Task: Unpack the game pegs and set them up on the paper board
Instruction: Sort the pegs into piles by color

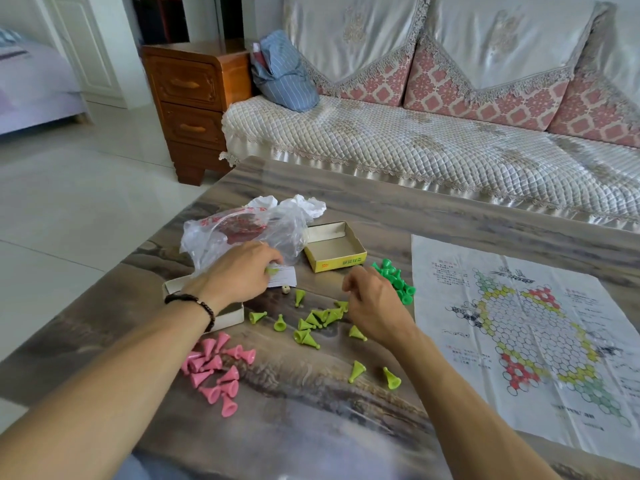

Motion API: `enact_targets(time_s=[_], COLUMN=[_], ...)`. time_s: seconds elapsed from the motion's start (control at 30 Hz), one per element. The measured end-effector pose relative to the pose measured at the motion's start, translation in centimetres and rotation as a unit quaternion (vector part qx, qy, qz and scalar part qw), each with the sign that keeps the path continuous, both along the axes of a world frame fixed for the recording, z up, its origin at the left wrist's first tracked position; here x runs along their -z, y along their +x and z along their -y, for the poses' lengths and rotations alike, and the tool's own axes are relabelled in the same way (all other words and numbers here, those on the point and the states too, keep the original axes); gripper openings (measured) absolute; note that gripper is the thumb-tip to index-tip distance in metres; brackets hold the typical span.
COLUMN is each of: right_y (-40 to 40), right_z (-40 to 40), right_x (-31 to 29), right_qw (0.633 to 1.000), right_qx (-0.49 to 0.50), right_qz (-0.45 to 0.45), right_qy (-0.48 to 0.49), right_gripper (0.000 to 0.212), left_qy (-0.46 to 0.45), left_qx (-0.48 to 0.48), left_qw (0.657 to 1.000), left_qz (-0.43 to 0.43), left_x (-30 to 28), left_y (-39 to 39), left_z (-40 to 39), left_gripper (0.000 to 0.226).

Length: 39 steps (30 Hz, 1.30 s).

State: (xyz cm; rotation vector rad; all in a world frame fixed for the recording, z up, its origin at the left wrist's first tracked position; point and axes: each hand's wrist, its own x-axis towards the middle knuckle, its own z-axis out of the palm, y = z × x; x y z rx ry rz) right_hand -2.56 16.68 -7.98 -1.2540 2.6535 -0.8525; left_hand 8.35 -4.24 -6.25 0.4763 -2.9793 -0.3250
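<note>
Lime-green cone pegs (pixel 313 323) lie scattered across the middle of the table. A pile of pink pegs (pixel 216 370) sits lower left, and a cluster of darker green pegs (pixel 398 280) lies beside the paper board (pixel 526 341) at the right. My left hand (pixel 239 275) pinches a lime-green peg (pixel 272 270) in front of the plastic bag (pixel 242 233). My right hand (pixel 374 306) hovers over the lime pegs with its fingers curled; what it holds is hidden.
An open yellow box tray (pixel 334 245) stands behind the pegs, a white box lid (pixel 228 315) lies under my left wrist, and a small die (pixel 286 290) and a paper slip (pixel 285 276) sit between them. A sofa (pixel 415 140) runs behind the table (pixel 346 427).
</note>
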Motion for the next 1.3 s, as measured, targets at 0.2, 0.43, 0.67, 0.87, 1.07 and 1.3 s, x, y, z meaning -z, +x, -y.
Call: enact_targets(time_s=[0.2,0.43,0.67,0.87,1.07,1.3], right_y=[-0.1,1.5,2.0,1.7,0.3,1.1], right_z=[3.4,4.5,3.2,1.9,-2.3,-0.6], right_x=[-0.6,-0.7,-1.7,-0.6,-0.2,-0.6], right_qw=[0.995,0.984,0.983,0.994,0.995,0.992], right_qx=[-0.065,-0.122,-0.129,-0.030,0.037,0.013], right_qz=[0.020,0.000,0.017,-0.009,0.023,0.069], right_qy=[0.077,0.129,0.126,0.104,0.094,0.105], right_gripper=[0.047,0.039,0.035,0.034,0.029,0.023], left_qy=[-0.014,-0.016,0.001,-0.062,-0.081,-0.040], left_qx=[-0.003,0.014,0.034,0.063,0.090,0.075], left_qw=[1.000,1.000,0.999,0.985,0.977,0.987], left_qz=[0.020,0.011,0.025,0.148,0.177,0.135], left_x=[0.2,-0.1,-1.7,-2.7,-2.4,-2.0], left_y=[0.0,0.2,2.8,3.9,3.8,3.5], left_z=[1.2,0.9,-1.1,-2.6,-2.7,-4.2], left_gripper=[0.028,0.022,0.030,0.048,0.034,0.034])
